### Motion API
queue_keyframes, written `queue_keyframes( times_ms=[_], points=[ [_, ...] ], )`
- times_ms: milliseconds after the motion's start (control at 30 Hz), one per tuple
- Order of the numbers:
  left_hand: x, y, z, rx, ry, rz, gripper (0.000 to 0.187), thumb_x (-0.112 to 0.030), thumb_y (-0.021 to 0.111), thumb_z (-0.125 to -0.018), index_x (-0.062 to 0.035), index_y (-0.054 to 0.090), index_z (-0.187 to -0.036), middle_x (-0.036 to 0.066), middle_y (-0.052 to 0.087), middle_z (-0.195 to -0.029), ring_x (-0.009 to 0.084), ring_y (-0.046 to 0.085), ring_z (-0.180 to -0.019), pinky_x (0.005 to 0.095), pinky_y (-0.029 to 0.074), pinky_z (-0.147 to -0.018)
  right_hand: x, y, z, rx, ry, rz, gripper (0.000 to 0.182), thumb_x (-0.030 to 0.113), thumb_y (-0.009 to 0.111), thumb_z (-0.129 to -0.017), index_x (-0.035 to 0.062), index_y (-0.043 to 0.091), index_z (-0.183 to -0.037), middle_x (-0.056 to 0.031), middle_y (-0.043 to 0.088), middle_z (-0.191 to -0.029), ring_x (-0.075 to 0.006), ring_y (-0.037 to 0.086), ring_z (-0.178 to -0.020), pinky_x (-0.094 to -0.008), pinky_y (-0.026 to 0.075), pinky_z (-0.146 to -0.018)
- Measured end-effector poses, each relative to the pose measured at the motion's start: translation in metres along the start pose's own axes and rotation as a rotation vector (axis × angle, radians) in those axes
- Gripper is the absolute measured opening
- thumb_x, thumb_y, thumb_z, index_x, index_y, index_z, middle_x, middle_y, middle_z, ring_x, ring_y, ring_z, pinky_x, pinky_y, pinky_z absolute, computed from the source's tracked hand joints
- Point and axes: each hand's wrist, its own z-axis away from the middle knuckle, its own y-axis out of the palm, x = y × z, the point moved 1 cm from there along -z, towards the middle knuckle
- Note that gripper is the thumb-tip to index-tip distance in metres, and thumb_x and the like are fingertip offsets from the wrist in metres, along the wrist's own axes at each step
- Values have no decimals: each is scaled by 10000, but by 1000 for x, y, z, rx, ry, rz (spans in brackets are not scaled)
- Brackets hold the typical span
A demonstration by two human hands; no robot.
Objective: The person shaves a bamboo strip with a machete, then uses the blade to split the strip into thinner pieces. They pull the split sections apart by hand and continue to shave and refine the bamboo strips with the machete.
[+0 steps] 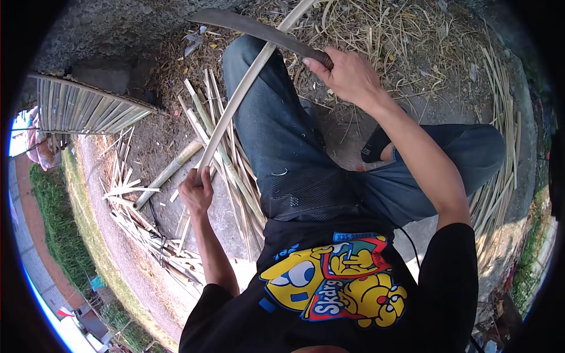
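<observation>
My left hand (196,189) is closed around the lower end of a long pale bamboo strip (238,99). The strip slants up across my raised knee and runs off the top of the view. In my right hand (348,76), the fingers wrap round the handle of a machete (259,29) with a dark, slightly curved blade. That blade lies across the strip just above the knee, its tip pointing to the upper left. A dark mesh cloth (312,194) covers my lap.
Split bamboo strips (226,156) lie beside my leg, near a bamboo pole (168,173). More strips (153,241) are piled at the lower left and others (500,129) along the right. Shavings (376,29) litter the ground ahead. A slatted bamboo panel (88,106) stands at the left.
</observation>
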Motion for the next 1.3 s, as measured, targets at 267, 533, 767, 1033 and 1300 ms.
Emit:
queue_keyframes(
  times_ms=[267, 533, 767, 1033, 1300],
  points=[
    [88, -46, 54, -54, 50, -83, 454, -298, 676, -932, -66, 445, -618, 143, 431, -475, 288, 426, -390, 406, 341, -429, -156, -34, -57, -84, 544, -36, 716, 645, 416, -978, 3, 729, -931, -241, 701, -782, -427, 691, -806, -500, 521, -754],
    [84, -31, 67, 20, -72, 14, 486, -258, 666, -946, -58, 388, -602, 127, 329, -463, 271, 313, -394, 399, 277, -435, -183, -50, -37, -367, 757, -518, 702, 655, 497, -954, 10, 604, -699, -70, 602, -675, -176, 585, -547, -338, 469, -541],
    [84, -17, 23, 262, -60, 130, 592, -394, 638, -960, -28, 378, -575, 101, 295, -493, 178, 326, -466, 401, 254, -469, -64, -17, -15, -54, 265, -230, 656, 642, 499, -964, 30, 661, -792, -130, 586, -568, -315, 639, -595, -429, 490, -566],
    [34, -32, -3, 447, -176, 286, 606, -437, 614, -972, -8, 447, -579, 21, 403, -501, 109, 344, -516, 363, 262, -476, 34, 17, 21, 110, -98, -29, 685, 702, 474, -931, 44, 657, -991, -178, 662, -644, -386, 688, -649, -504, 557, -609],
    [17, -21, -7, 417, -137, 213, 646, -480, 613, -972, 23, 464, -596, 62, 326, -493, 159, 290, -513, 404, 266, -474, -28, 16, -13, 15, -145, 52, 599, 663, 506, -943, 76, 627, -932, -152, 635, -609, -374, 665, -614, -485, 525, -568]
  ],
)
